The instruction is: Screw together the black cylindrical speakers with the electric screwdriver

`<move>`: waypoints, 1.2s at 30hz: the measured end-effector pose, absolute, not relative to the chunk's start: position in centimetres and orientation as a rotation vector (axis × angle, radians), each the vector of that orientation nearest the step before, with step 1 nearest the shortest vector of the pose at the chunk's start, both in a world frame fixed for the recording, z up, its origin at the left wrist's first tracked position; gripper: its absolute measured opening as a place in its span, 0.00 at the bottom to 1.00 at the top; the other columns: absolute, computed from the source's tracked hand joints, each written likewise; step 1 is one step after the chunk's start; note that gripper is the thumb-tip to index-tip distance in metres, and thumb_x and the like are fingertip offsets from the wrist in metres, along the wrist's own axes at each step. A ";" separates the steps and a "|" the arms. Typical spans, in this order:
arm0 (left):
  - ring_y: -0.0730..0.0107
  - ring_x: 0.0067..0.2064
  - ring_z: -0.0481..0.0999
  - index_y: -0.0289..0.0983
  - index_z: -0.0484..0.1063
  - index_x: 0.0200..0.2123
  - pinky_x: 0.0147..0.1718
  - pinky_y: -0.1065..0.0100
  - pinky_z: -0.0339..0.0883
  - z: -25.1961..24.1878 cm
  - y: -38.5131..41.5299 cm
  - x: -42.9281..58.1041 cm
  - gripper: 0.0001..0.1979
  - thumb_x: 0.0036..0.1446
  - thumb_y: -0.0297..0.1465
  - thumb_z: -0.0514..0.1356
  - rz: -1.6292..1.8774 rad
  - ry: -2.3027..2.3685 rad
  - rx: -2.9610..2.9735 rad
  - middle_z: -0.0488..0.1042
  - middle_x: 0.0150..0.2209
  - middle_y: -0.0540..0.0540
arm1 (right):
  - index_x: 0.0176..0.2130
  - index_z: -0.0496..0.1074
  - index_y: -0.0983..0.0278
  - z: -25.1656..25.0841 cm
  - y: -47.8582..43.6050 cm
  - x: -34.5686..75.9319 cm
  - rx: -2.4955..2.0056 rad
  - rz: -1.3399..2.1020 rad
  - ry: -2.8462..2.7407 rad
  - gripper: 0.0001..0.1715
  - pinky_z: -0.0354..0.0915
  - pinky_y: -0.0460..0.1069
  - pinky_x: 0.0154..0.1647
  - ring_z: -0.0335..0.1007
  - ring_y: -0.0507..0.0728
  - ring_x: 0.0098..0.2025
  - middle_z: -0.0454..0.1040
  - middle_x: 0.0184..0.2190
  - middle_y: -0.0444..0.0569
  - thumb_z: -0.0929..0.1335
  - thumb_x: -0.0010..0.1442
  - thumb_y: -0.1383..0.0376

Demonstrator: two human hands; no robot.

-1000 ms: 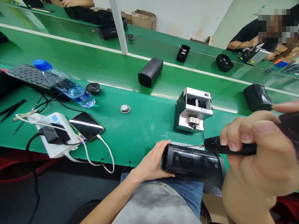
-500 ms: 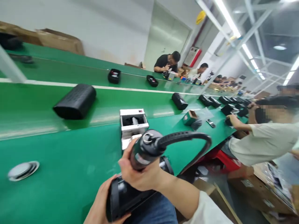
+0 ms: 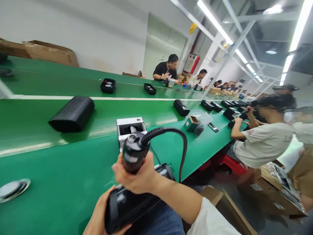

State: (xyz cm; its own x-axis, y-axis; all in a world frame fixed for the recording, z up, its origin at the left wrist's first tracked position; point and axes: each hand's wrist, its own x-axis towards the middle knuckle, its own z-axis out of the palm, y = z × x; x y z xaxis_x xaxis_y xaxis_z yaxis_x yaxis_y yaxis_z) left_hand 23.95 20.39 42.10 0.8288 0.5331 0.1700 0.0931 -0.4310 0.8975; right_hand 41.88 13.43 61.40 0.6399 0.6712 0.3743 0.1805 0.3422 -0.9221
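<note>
Right hand (image 3: pixel 137 178) is closed around a black cylindrical electric screwdriver (image 3: pixel 133 153), held upright, its black cable (image 3: pixel 179 143) arching off toward 3 o'clock. Left hand (image 3: pixel 100 215), at 7 o'clock of the right hand, grips the near end of a black cylindrical speaker housing (image 3: pixel 129 202) lying across the lap at the edge of the green bench (image 3: pixel 73 176). Directly behind the screwdriver, at 12 o'clock, stands a white box-shaped screw feeder (image 3: pixel 129 125). A black ribbed speaker shell (image 3: pixel 72 114) lies on the green conveyor belt (image 3: pixel 36 107) at 10 o'clock. A round silver metal disc (image 3: pixel 12 189) rests at 9 o'clock. Seated co-workers (image 3: pixel 264 137) occupy the line at 3 o'clock.
</note>
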 end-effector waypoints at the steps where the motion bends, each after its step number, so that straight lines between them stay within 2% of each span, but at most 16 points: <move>1: 0.34 0.68 0.82 0.45 0.66 0.71 0.71 0.33 0.76 42.9 20.0 23.7 0.41 0.58 0.44 0.75 0.524 0.460 1.970 0.78 0.66 0.39 | 0.35 0.65 0.58 61.5 13.1 41.5 -1.194 0.375 -0.852 0.32 0.57 0.46 0.19 0.56 0.49 0.22 0.63 0.23 0.38 0.83 0.55 0.46; 4: 0.37 0.71 0.79 0.44 0.62 0.74 0.72 0.34 0.74 44.9 19.4 23.3 0.48 0.54 0.34 0.79 0.395 0.366 1.976 0.74 0.71 0.36 | 0.43 0.72 0.60 62.8 11.6 40.8 -1.115 0.382 -0.867 0.19 0.63 0.45 0.22 0.63 0.48 0.22 0.71 0.27 0.38 0.81 0.59 0.62; 6: 0.37 0.74 0.74 0.45 0.59 0.76 0.75 0.34 0.70 45.5 19.6 23.3 0.54 0.51 0.30 0.82 0.371 0.347 1.979 0.70 0.74 0.33 | 0.49 0.74 0.58 64.4 10.9 41.9 -1.020 0.353 -0.902 0.17 0.66 0.44 0.23 0.65 0.49 0.20 0.70 0.25 0.35 0.78 0.63 0.68; 8: 0.35 0.76 0.72 0.45 0.56 0.77 0.76 0.33 0.68 45.6 19.9 23.3 0.59 0.49 0.30 0.84 0.363 0.348 1.985 0.67 0.75 0.32 | 0.54 0.76 0.59 66.0 10.7 43.7 -0.957 0.133 -0.972 0.18 0.64 0.46 0.18 0.64 0.50 0.18 0.71 0.25 0.35 0.75 0.67 0.72; 10: 0.34 0.77 0.70 0.46 0.54 0.78 0.77 0.33 0.68 45.5 20.0 23.3 0.61 0.49 0.30 0.85 0.356 0.347 1.988 0.66 0.76 0.31 | 0.51 0.77 0.62 67.3 11.2 45.7 -0.931 -0.107 -0.957 0.17 0.62 0.49 0.15 0.62 0.52 0.17 0.69 0.24 0.36 0.73 0.64 0.75; 13: 0.33 0.78 0.69 0.46 0.53 0.78 0.77 0.33 0.67 45.3 19.9 23.2 0.63 0.49 0.32 0.86 0.352 0.326 1.989 0.65 0.76 0.31 | 0.42 0.75 0.59 67.8 12.6 48.0 -0.967 -0.364 -0.866 0.12 0.61 0.51 0.15 0.63 0.54 0.16 0.69 0.22 0.37 0.74 0.59 0.73; 16: 0.33 0.78 0.69 0.47 0.52 0.79 0.77 0.33 0.67 45.1 19.9 23.1 0.64 0.48 0.32 0.87 0.345 0.308 1.992 0.64 0.77 0.31 | 0.39 0.73 0.58 66.9 14.1 49.2 -1.033 -0.409 -0.864 0.10 0.64 0.52 0.17 0.65 0.55 0.17 0.68 0.22 0.37 0.76 0.59 0.69; 22: 0.34 0.78 0.69 0.49 0.51 0.80 0.77 0.33 0.68 45.0 20.0 23.0 0.65 0.49 0.32 0.87 0.348 0.315 1.992 0.64 0.77 0.32 | 0.44 0.72 0.60 65.5 15.4 49.2 -1.126 -0.323 -0.877 0.12 0.65 0.51 0.18 0.66 0.54 0.17 0.71 0.22 0.35 0.75 0.62 0.66; 31: 0.33 0.78 0.68 0.49 0.50 0.80 0.76 0.33 0.68 45.3 19.9 23.1 0.65 0.50 0.34 0.86 0.334 0.310 1.992 0.64 0.77 0.32 | 0.45 0.71 0.61 65.3 15.0 48.9 -1.121 -0.318 -0.878 0.13 0.65 0.52 0.17 0.66 0.55 0.17 0.69 0.22 0.35 0.75 0.62 0.67; 36: 0.34 0.78 0.70 0.49 0.51 0.80 0.76 0.34 0.70 45.5 20.0 23.0 0.63 0.51 0.34 0.86 0.326 0.317 1.995 0.65 0.77 0.33 | 0.45 0.74 0.60 65.1 14.1 49.0 -1.140 -0.240 -0.887 0.13 0.63 0.51 0.17 0.63 0.54 0.16 0.68 0.21 0.35 0.76 0.61 0.67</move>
State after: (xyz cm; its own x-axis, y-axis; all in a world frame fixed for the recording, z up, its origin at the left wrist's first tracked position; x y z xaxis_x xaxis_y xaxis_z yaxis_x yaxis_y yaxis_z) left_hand 23.05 20.00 45.46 0.9281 0.3617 0.0888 0.0785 -0.4231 0.9027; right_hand 49.01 14.12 65.09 0.6481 0.2582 0.7164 0.5844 0.4346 -0.6853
